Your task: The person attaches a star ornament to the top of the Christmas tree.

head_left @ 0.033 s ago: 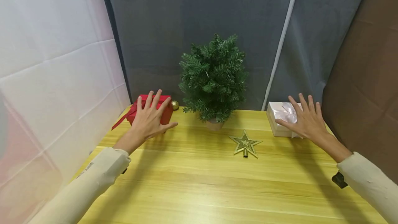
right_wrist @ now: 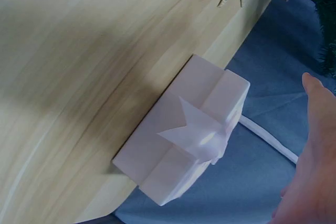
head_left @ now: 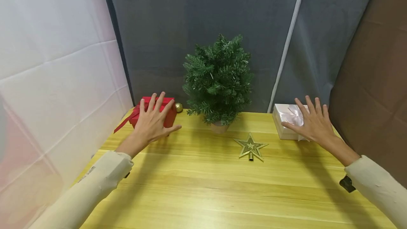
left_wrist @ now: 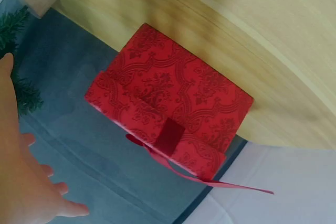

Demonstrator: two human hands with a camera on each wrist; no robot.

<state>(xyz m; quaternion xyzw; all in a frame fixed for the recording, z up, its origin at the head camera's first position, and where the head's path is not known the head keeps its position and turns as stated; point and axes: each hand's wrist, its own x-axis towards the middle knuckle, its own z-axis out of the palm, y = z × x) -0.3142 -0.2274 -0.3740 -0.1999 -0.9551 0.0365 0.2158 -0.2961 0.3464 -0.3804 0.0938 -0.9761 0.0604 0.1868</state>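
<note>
My left hand [head_left: 152,124], fingers spread and straight, hovers in front of a red patterned gift box [left_wrist: 173,87] with a dark red ribbon. It holds nothing and partly hides the box in the head view. On the other side my right hand [head_left: 316,123] is spread the same way, empty, over a pale pink gift box [right_wrist: 181,93] with a satin bow [head_left: 294,115]. Both wrist views show the hands apart from the boxes. Between them stands a small green artificial Christmas tree [head_left: 219,80] in a light-coloured pot [head_left: 219,127]. A gold star tree topper [head_left: 250,146] lies flat in front of it.
A gold ball ornament [head_left: 179,107] sits beside the red box at the back. The wooden table [head_left: 203,186] is bounded by a dark grey cloth [head_left: 152,27] behind, a white cloth [head_left: 57,45] at left and a brown cloth [head_left: 375,80] at right.
</note>
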